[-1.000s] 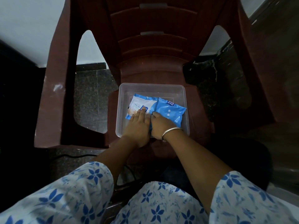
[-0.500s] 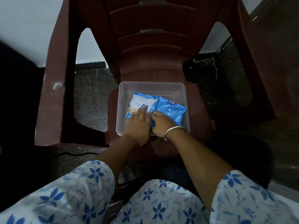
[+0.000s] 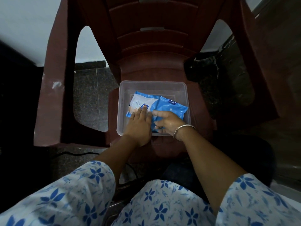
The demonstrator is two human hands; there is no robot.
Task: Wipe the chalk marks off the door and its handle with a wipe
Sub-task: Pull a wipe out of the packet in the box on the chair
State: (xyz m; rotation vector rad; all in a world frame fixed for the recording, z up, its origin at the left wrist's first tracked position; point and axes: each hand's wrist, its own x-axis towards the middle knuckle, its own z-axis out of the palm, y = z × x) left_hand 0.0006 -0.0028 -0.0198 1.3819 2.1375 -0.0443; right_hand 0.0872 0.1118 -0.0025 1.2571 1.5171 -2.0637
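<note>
View from above the person's lap, looking down on a maroon plastic chair (image 3: pixel 154 46) that stands on a dark speckled floor (image 3: pixel 91 95) before a pale wall (image 3: pixel 29 22). A clear, rectangular plastic container (image 3: pixel 153 82) sits on the chair seat, toward its front edge. Inside the container lies a blue-and-white wipe pack (image 3: pixel 169 106), flat and turned slightly askew, with its white printed panel to the left and its blue end reaching the container's right wall. The left hand (image 3: pixel 138 126) lies palm down on the pack's left half, fingers straight and close together, their tips pressing on the printed panel. The right hand (image 3: pixel 169 123) is just beside it, touching it along the thumb side. Its thumb lies across the top of the blue film and its fingers curl in at the pack's near edge, so that it pinches the pack between them. A thin metal bangle (image 3: pixel 184 128) circles the right wrist. Both forearms are bare and emerge from white sleeves (image 3: pixel 78 193) printed with blue flowers. The same fabric covers the lap at the bottom of the view. A dark cable (image 3: pixel 73 154) runs across the floor below the chair's left armrest (image 3: pixel 52 79).
</note>
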